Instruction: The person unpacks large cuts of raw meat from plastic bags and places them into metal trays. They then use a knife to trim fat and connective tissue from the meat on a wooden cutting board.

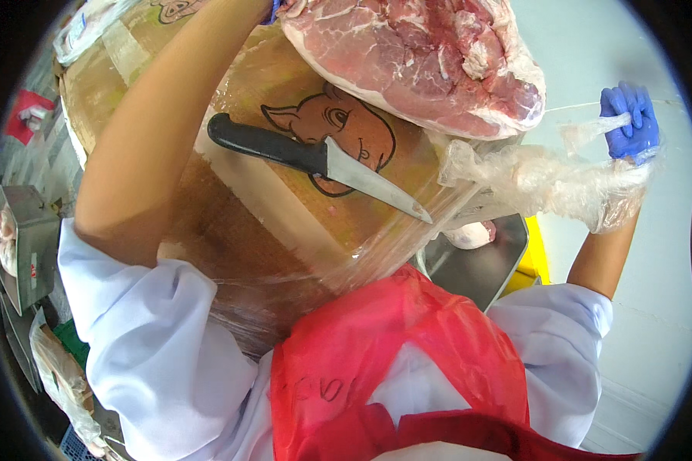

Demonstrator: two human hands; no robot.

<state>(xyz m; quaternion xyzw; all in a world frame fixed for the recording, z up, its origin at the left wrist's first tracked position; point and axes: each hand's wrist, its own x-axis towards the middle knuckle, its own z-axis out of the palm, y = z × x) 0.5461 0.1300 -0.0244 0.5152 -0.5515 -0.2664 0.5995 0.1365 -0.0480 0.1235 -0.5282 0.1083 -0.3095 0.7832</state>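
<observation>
A large raw pork leg (407, 69) lies at the far side of a board covered in clear film, its cut face up. Only a sliver of my left hand (272, 11) shows, in a blue glove at the top edge by the meat's left end; its fingers are hidden. My right hand (630, 123), gloved in blue, is raised at the right with its fingers closed on crumpled clear plastic film (538, 180). A thin pale strand (573, 107) runs from the meat toward that hand. A black-handled knife (284, 147) rests on the board, blade pointing right.
The film-wrapped cardboard surface (207, 223) bears a printed pig head. A metal tray (477, 265) with a pale piece of meat stands below it, beside something yellow (537, 250). Metal bins (31, 238) with meat are at the left.
</observation>
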